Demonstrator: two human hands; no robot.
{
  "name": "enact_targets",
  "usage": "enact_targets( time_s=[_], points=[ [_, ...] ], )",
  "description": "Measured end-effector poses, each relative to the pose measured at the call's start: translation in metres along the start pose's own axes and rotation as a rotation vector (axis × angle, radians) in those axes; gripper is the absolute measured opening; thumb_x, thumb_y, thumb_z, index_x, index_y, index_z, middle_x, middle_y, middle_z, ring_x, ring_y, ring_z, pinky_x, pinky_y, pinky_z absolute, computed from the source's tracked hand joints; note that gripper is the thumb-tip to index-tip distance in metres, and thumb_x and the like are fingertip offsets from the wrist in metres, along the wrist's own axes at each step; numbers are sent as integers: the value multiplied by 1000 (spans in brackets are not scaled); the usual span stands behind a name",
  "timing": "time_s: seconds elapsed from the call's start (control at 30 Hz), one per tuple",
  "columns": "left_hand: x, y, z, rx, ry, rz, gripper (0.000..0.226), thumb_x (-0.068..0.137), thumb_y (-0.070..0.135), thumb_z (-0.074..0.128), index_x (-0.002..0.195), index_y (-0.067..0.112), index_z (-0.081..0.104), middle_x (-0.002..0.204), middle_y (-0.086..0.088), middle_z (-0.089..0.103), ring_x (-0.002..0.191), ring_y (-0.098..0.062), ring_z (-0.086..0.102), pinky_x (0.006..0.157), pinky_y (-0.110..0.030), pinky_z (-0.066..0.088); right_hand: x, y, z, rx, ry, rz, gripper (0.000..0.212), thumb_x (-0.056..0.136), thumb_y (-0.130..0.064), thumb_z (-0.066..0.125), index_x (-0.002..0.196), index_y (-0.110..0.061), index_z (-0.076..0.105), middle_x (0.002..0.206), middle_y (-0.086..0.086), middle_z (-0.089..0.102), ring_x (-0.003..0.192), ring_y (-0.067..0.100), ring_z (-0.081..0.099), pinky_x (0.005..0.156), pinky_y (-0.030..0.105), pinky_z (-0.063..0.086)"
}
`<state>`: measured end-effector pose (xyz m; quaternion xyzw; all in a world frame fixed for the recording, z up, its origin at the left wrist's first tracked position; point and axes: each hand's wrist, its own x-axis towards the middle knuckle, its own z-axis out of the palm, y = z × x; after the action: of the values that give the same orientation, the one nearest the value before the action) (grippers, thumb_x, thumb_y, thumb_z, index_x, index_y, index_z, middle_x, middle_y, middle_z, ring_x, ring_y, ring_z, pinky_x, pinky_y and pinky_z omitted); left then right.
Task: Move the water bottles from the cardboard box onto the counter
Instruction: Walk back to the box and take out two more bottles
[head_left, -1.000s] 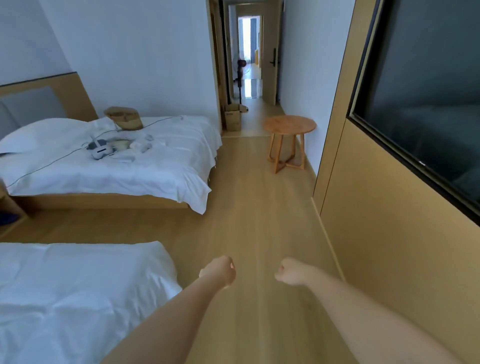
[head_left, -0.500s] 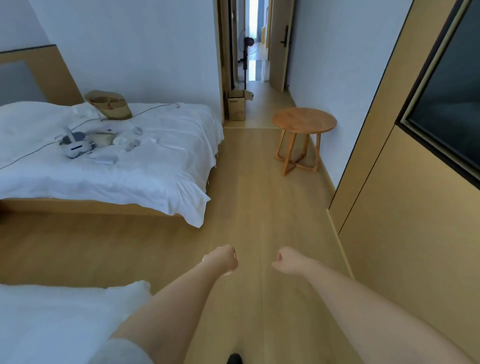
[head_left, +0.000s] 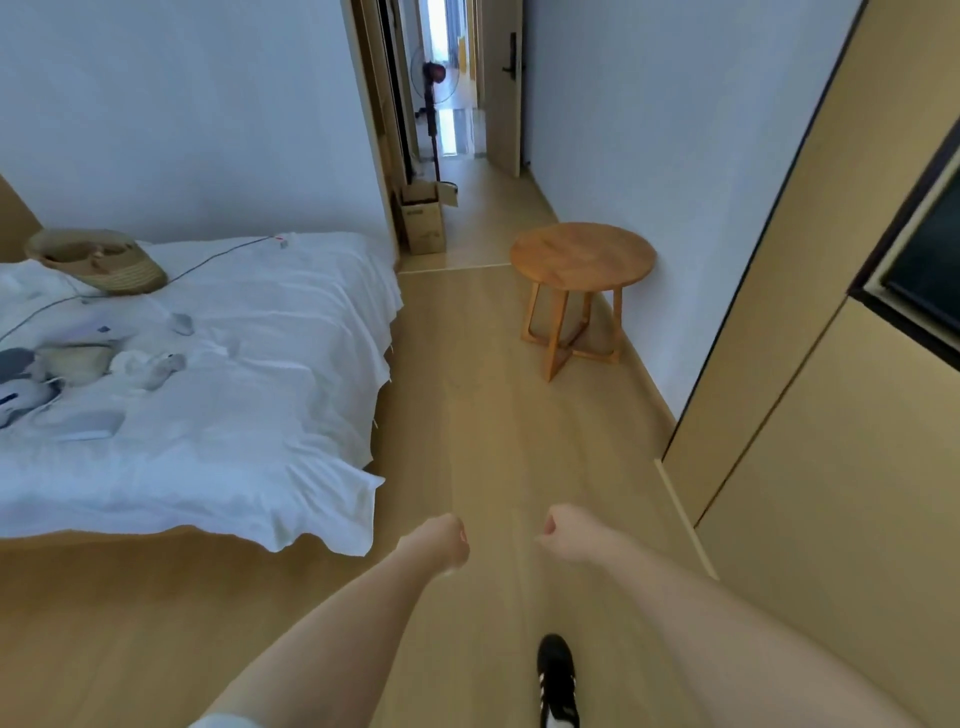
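Note:
A brown cardboard box (head_left: 425, 218) stands open on the floor at the far end of the room, by the doorway into the corridor. Its contents are hidden and no water bottle shows. No counter is in view. My left hand (head_left: 441, 540) and my right hand (head_left: 563, 532) are held out in front of me over the wooden floor, each curled into a fist with nothing in it, far from the box.
A bed with a white sheet (head_left: 249, 364) lies on the left, with a straw basket (head_left: 96, 260) and small items on it. A round wooden side table (head_left: 582, 254) stands by the right wall. A fan (head_left: 434, 78) is in the corridor. Wood panelling (head_left: 831, 467) lines the right.
The view has moved forward through the room: the nearer bed has left the frame, and the far bed, table and box appear closer. Both fists stay held out. A black shoe now shows below.

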<state>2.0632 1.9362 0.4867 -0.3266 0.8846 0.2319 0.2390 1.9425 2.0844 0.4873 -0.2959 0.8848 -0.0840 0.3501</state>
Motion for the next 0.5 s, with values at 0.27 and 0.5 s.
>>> enact_targets(
  time_s=[0.27, 0.5],
  points=[
    [172, 61, -117, 0, 60, -23, 34, 95, 13, 34, 117, 14, 60, 113, -7, 64, 99, -25, 61, 79, -31, 47, 172, -7, -139, -71, 11, -43, 37, 98, -34, 50, 122, -6, 55, 126, 13, 60, 116, 27, 56, 89, 29, 45],
    [288, 90, -205, 14, 52, -53, 35, 97, 15, 35, 123, 13, 57, 115, -7, 63, 102, -26, 61, 83, -32, 49, 294, -31, -241, -93, 4, -87, 37, 96, -42, 48, 118, -12, 55, 121, 6, 59, 109, 24, 57, 91, 36, 48]
  ],
)
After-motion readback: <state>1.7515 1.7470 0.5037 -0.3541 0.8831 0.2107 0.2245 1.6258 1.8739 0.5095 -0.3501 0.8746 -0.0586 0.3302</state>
